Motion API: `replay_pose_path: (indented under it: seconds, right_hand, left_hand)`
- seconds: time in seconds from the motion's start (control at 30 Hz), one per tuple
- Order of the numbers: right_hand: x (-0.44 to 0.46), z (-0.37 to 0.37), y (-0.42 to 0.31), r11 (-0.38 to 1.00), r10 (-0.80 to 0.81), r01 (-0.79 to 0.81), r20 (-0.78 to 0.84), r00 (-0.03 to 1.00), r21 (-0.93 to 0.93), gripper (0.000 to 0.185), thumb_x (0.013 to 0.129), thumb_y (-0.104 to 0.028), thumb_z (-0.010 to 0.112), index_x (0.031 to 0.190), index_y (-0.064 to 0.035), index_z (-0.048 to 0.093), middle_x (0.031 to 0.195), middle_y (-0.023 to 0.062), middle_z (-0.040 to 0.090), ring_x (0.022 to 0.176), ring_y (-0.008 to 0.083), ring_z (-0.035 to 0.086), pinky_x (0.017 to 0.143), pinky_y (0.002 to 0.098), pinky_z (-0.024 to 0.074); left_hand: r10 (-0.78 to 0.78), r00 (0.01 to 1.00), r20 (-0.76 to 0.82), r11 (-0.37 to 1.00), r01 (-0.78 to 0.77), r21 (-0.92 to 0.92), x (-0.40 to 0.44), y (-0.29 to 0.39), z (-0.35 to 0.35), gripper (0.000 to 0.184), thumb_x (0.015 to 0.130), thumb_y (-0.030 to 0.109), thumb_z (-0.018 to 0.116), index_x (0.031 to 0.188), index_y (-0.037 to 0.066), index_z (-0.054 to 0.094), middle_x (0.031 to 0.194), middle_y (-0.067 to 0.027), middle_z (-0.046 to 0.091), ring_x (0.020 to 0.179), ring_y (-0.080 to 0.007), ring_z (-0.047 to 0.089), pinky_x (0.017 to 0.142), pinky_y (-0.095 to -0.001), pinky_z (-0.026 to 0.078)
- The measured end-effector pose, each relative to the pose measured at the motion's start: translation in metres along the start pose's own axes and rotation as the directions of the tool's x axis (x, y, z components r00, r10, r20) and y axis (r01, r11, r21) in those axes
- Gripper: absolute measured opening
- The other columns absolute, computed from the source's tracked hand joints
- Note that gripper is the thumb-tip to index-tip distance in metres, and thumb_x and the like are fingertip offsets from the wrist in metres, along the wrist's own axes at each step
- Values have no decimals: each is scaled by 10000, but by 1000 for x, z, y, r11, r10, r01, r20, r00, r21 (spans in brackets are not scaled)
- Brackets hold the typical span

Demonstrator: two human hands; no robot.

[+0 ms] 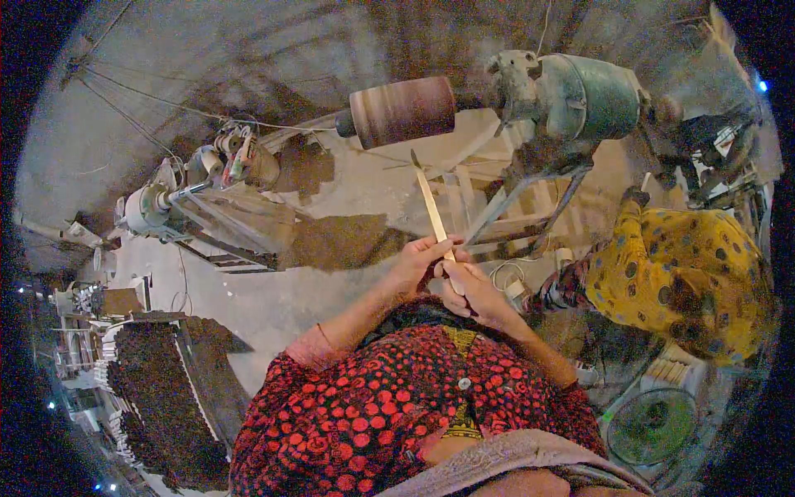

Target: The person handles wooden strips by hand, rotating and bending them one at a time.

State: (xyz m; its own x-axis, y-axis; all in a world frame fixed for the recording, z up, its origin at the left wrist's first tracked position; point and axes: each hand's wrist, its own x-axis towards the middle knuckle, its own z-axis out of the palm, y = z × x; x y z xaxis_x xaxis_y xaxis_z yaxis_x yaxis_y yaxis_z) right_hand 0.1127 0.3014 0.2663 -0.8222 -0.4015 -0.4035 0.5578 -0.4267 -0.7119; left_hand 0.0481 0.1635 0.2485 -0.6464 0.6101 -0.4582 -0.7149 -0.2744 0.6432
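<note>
A long, narrow, pale strip (431, 201), wood-like and tapering to a dark pointed tip, slants upward in front of my body. My left hand (416, 265) pinches it near its lower part, fingers closed. Just below and to the right, my right hand (472, 291) is wrapped round its lower end, which is partly hidden by the fingers. Beyond the tip is a reddish-brown drum (403, 113) on a shaft. The strip's tip appears just below the drum in view; whether they touch I cannot tell.
A green motor (600, 95) stands on a metal frame (530, 195) at upper right. Another motor (147, 209) is at left. A person in yellow dotted clothing (679, 273) is close on my right, above a green round fan (652, 427). Dark-topped stacked material (157, 398) lies at lower left.
</note>
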Motion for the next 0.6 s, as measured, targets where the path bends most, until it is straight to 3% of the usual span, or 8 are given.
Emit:
replay_pose_path:
  seconds: [0.03,0.13,0.23,0.3,0.43,0.53,0.6]
  right_hand:
    - [-2,-1,0,998,11,-12,20,1000,66,281,952,-325,377,902,-65,471,458,0,415,312,96,330,295,240,240]
    - [-6,-2,-1,998,59,-58,-31,998,32,293,951,-323,378,889,-59,489,457,-2,411,313,95,328,299,240,237]
    - [-9,-6,4,979,118,-133,-101,988,-157,310,948,-329,379,870,-55,501,455,-2,408,313,94,325,302,240,243]
    - [-11,-8,8,980,105,-114,-61,993,-165,317,946,-325,366,883,-50,509,454,2,409,312,95,326,301,240,247]
    - [-18,-12,7,992,117,-116,10,993,-53,302,948,-281,337,937,-34,510,444,-2,374,322,100,334,308,235,253]
    - [-20,-12,9,997,73,-73,-22,997,-13,329,945,-294,311,947,-35,514,448,5,413,311,111,329,303,244,256]
    - [-22,-10,9,996,90,-90,-38,995,14,328,946,-293,311,962,-35,513,447,8,413,313,115,325,306,247,255]
  left_hand:
    - [-9,1000,-22,1000,9,-18,-2,0,4,282,896,203,543,1079,-10,567,891,-92,643,746,-132,613,651,-257,508]
    - [6,999,-49,1000,-6,-5,3,-6,3,276,874,245,587,991,-5,604,831,-75,646,681,-116,601,594,-246,492]
    - [5,998,-68,977,10,213,-2,-4,7,280,853,285,617,886,7,629,757,-62,643,626,-105,588,558,-238,475]
    - [-22,995,-102,956,51,290,-2,-7,5,285,843,301,629,838,15,634,726,-58,639,602,-101,582,549,-236,469]
    - [-41,989,-141,914,94,394,-2,-8,12,286,848,302,623,845,16,632,743,-56,646,611,-83,574,538,-216,453]
    - [4,999,-37,981,3,196,-3,-11,18,271,862,281,603,891,12,625,787,-63,656,646,-75,577,543,-202,448]
    - [-4,1000,-5,986,5,166,1,-19,14,260,871,265,588,917,11,620,813,-67,659,672,-79,586,561,-196,454]
